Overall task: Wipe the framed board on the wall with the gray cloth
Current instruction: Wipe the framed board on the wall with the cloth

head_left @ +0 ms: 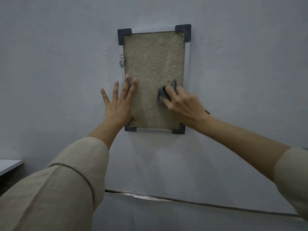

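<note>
Beige linen sleeves [55, 185] fill the foreground as I reach both arms up to the wall [241, 72]. At the far left edge, low down, the corner of a white bench [8, 165] shows. Below my arms, a dark crack [150, 196] runs across the wall's lower part.

My left hand [119, 104] lies flat with its fingers spread wide, holding nothing; the palm covers the lower left edge of the board [153, 64], two fingertips resting on its rough tan surface and the others on the painted wall beside it. My right hand [182, 103] is closed around the gray cloth [164, 92], pressing it against the board's lower right part, just inside the right-hand frame; the hand is blurred, and only a bunched bit of cloth shows past the fingers.

Farther up, the board hangs upright on the pale blue-gray wall, rimmed by a thin white frame [188, 55] with dark corner caps [183, 31] at all four corners. A small metal bracket [122, 60] with a screw sits against the frame's left side.
</note>
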